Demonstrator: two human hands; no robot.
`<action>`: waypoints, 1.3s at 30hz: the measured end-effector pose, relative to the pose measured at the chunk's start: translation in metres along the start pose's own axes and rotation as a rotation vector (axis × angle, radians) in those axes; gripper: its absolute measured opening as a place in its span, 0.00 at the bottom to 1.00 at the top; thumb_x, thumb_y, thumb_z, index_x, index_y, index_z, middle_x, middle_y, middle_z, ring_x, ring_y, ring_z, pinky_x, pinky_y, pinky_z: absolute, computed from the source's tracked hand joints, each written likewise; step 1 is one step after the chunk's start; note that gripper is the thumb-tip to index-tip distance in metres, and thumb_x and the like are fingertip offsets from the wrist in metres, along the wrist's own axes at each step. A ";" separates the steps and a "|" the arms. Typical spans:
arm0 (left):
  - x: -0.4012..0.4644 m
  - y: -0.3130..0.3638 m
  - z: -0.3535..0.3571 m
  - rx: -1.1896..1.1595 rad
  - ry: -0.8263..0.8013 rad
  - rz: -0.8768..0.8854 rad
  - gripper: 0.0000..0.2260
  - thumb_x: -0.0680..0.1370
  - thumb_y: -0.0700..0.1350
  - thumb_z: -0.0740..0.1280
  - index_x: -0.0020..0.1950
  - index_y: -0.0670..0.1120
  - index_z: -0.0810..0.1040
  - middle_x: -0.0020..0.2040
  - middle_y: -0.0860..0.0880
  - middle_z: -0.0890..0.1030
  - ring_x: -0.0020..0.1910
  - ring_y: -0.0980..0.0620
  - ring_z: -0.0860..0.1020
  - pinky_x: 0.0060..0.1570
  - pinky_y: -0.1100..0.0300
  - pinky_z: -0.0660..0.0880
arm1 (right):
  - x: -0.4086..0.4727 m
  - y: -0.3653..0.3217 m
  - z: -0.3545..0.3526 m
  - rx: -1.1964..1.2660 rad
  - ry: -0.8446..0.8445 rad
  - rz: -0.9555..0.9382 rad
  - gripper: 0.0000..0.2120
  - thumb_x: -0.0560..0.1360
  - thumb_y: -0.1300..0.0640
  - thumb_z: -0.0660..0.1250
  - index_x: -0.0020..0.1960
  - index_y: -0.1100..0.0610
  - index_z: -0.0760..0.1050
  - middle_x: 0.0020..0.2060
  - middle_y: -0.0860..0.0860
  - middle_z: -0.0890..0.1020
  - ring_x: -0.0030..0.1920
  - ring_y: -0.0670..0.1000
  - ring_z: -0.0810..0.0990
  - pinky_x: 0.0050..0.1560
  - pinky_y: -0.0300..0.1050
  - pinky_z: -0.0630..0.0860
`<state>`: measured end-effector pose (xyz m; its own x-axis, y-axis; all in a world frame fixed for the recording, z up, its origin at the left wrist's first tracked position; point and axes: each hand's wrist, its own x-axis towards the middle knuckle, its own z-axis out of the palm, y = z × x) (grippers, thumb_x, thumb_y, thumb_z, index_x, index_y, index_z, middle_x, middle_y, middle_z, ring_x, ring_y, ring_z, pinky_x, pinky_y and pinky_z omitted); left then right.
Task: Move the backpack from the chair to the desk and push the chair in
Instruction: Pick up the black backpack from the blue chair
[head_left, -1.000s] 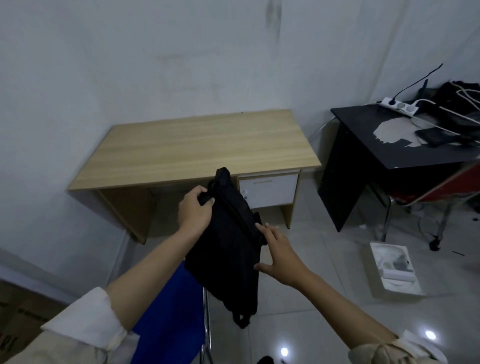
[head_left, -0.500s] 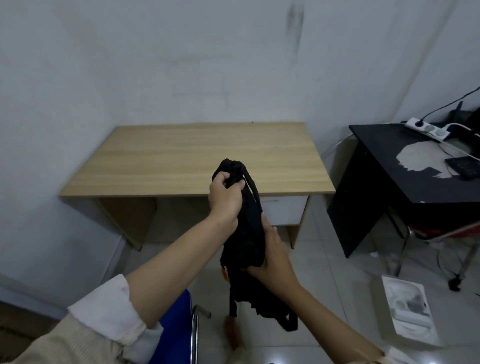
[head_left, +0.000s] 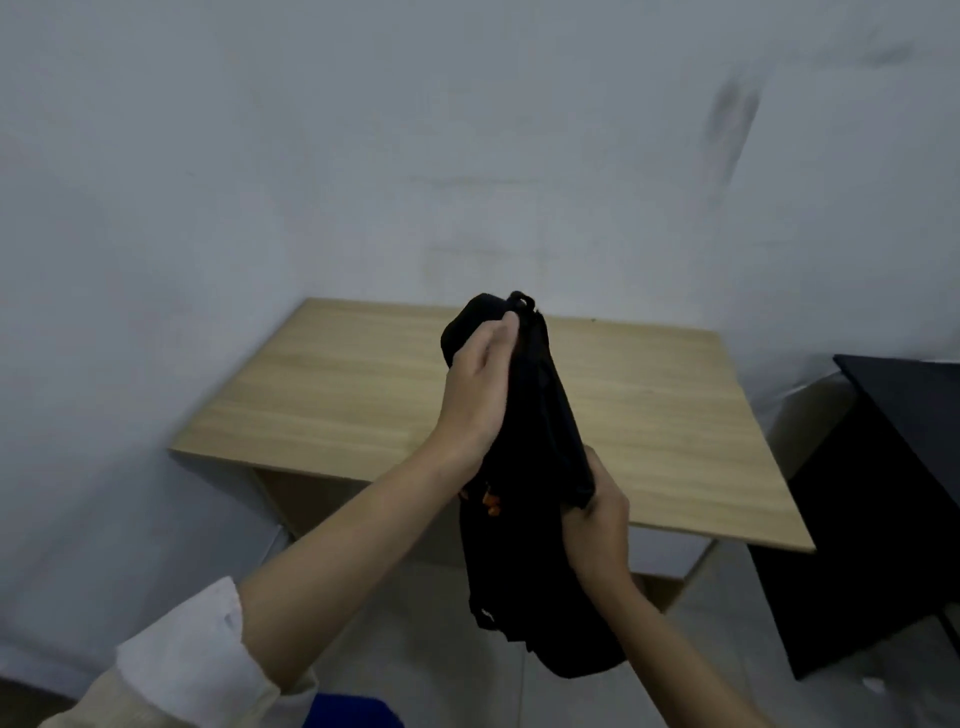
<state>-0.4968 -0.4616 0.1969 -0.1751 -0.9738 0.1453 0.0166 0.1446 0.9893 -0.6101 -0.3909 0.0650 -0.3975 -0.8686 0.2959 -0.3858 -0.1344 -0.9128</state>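
Observation:
A limp black backpack (head_left: 535, 519) hangs in the air in front of the light wooden desk (head_left: 332, 395), its top raised above the desk's front edge. My left hand (head_left: 475, 395) grips the top of the backpack. My right hand (head_left: 597, 525) holds its right side lower down. Small orange details show on the bag between my hands. Only a sliver of the blue chair (head_left: 353, 714) shows at the bottom edge, below my left forearm.
A black table (head_left: 893, 467) stands close to the right of the wooden desk. A grey-white wall rises behind both. Pale floor tiles lie below the desk.
Both hands have lifted the backpack higher and forward, toward the desk. The view has moved closer to the desk, and the chair has slipped almost out of sight.

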 end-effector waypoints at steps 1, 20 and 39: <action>0.014 -0.005 -0.010 -0.013 0.025 -0.003 0.16 0.81 0.57 0.55 0.51 0.51 0.78 0.53 0.51 0.81 0.56 0.48 0.79 0.63 0.48 0.74 | 0.017 -0.002 0.012 0.002 0.000 -0.004 0.24 0.73 0.75 0.60 0.61 0.53 0.76 0.46 0.45 0.84 0.47 0.44 0.82 0.43 0.47 0.81; 0.146 -0.210 -0.200 0.145 0.377 -0.843 0.21 0.81 0.51 0.60 0.69 0.41 0.63 0.66 0.39 0.68 0.53 0.41 0.72 0.47 0.48 0.72 | 0.241 -0.068 0.163 0.355 -0.372 -0.262 0.16 0.75 0.68 0.65 0.55 0.50 0.79 0.44 0.42 0.84 0.47 0.43 0.82 0.44 0.35 0.75; 0.272 -0.260 -0.187 -0.808 0.559 -0.768 0.19 0.82 0.51 0.57 0.66 0.40 0.72 0.58 0.37 0.80 0.57 0.35 0.77 0.52 0.42 0.78 | 0.373 -0.004 0.298 0.951 -0.494 0.493 0.15 0.76 0.66 0.66 0.49 0.47 0.82 0.42 0.44 0.87 0.44 0.46 0.86 0.37 0.37 0.81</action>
<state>-0.3647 -0.7968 -0.0189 0.0317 -0.7284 -0.6845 0.7299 -0.4510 0.5137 -0.5087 -0.8570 0.0950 0.1157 -0.9884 -0.0981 0.5784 0.1474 -0.8023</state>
